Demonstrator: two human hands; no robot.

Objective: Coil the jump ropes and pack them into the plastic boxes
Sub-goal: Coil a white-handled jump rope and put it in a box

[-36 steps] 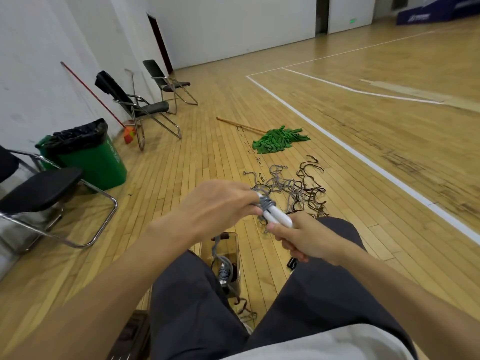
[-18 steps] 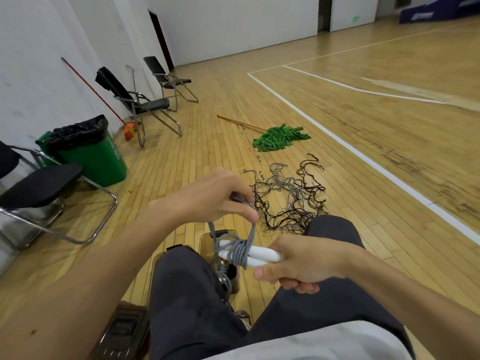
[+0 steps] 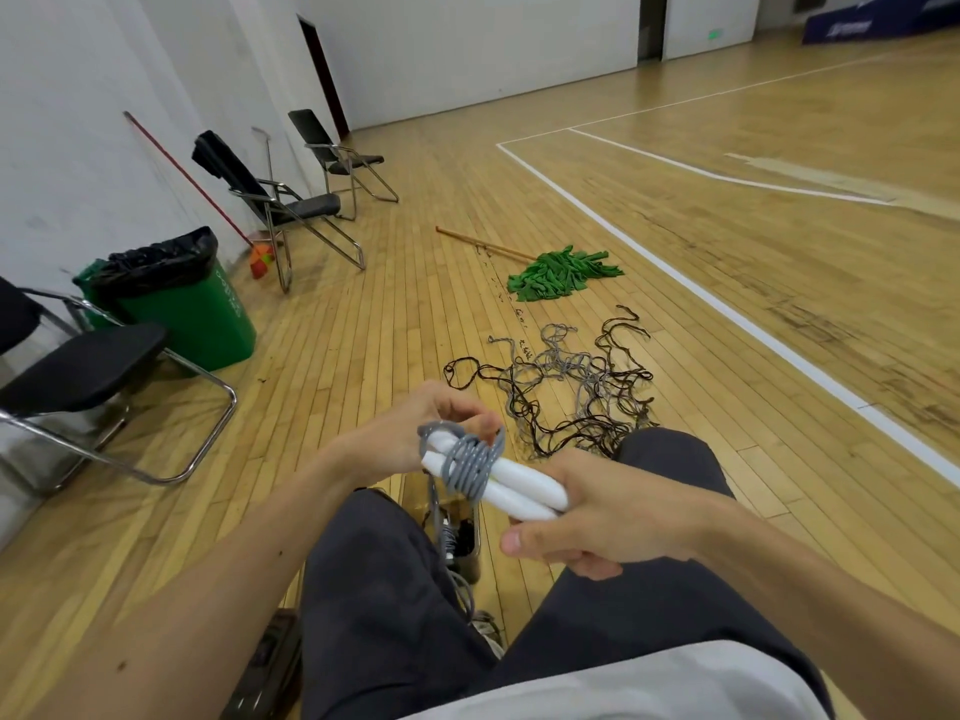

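A jump rope with two white handles (image 3: 511, 485) lies across my lap, its grey cord (image 3: 470, 462) wound in several turns around the handles. My right hand (image 3: 597, 517) grips the handles at their right end. My left hand (image 3: 415, 433) pinches the grey cord at the left end of the coil. A clear plastic box (image 3: 467, 553) stands on the floor between my knees with rope inside; a strand of grey cord hangs down to it. A tangle of grey and dark jump ropes (image 3: 566, 387) lies on the floor ahead.
A green mop (image 3: 561, 275) lies beyond the tangle. A green bin (image 3: 182, 304) and folding chairs (image 3: 291, 205) stand along the left wall, one black chair (image 3: 78, 371) close at my left. A dark box (image 3: 265, 662) sits by my left leg.
Both hands dropped from over the tangle to my lap. More turns of grey cord now wrap the white handles, and my left hand has come down against the coil.
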